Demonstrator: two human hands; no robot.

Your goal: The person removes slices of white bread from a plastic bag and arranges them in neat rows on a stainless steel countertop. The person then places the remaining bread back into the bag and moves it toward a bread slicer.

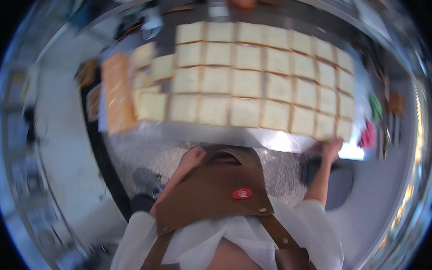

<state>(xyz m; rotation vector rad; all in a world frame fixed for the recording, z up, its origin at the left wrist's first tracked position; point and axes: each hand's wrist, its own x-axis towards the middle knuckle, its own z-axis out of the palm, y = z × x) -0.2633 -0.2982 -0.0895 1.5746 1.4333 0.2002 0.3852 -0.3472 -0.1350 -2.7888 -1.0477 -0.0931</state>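
Rows of square bread slices (248,80) lie edge to edge across a metal worktop (234,136). My right hand (333,149) is at the worktop's front edge, touching or close to the slice at the near right corner; its fingers are blurred. My left hand (196,155) hangs in front of the brown apron (213,190), just below the worktop's edge, with its fingers curled and nothing visible in it. Left of the rows are several loose slices (152,106), some overlapping, beside a long loaf in clear plastic wrap (118,93).
On the right lie a green item (375,106) and a pink item (367,135), both too blurred to name. Blurred small things stand along the back, among them a clear container (152,27). A pale counter (69,145) runs along the left.
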